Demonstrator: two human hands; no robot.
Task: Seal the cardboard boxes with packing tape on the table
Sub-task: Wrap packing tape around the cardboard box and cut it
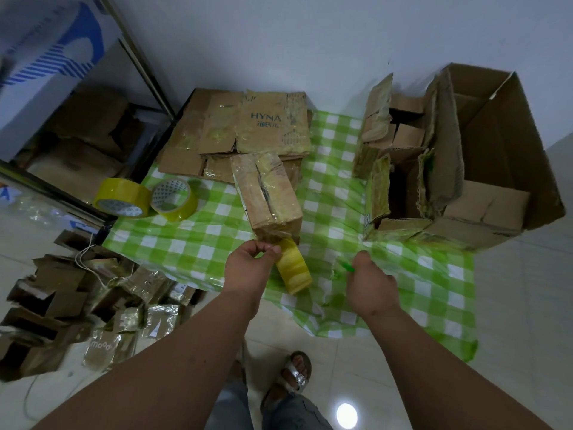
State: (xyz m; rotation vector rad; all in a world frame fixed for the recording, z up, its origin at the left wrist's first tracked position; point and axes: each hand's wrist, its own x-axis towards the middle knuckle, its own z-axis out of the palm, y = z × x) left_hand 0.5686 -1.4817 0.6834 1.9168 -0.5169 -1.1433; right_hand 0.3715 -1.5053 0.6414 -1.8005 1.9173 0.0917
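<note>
My left hand (248,262) is curled, thumb and forefinger pinching the free end of tape where it meets the near lower end of the small box (268,193). The yellow tape roll (294,268) hangs just beside that hand, on its right side, over the near edge of the table (198,246). The roll stands on its rim, slightly tilted; I cannot tell which way its open core faces.

My right hand (370,282) is closed around a green-handled tool (346,265), its tip pointing up and left toward the roll. I cannot tell what kind of tool it is. This hand hovers over the near edge of the table, apart from the box.

The small box lies near the middle of the table, toward its near edge. Its long axis runs from the far side to the near side, angled slightly rightward at the near end. The top seam runs along that same axis and is covered in yellowish tape.

Behind it, at the far edge, lies a stack of flattened cartons (245,131), the top one printed HYNA. Two more yellow tape rolls (145,198) sit at the left edge, touching each other. At the right edge, a large open carton (496,144) holds smaller boxes. More boxes (77,302) lie on the floor at left.
</note>
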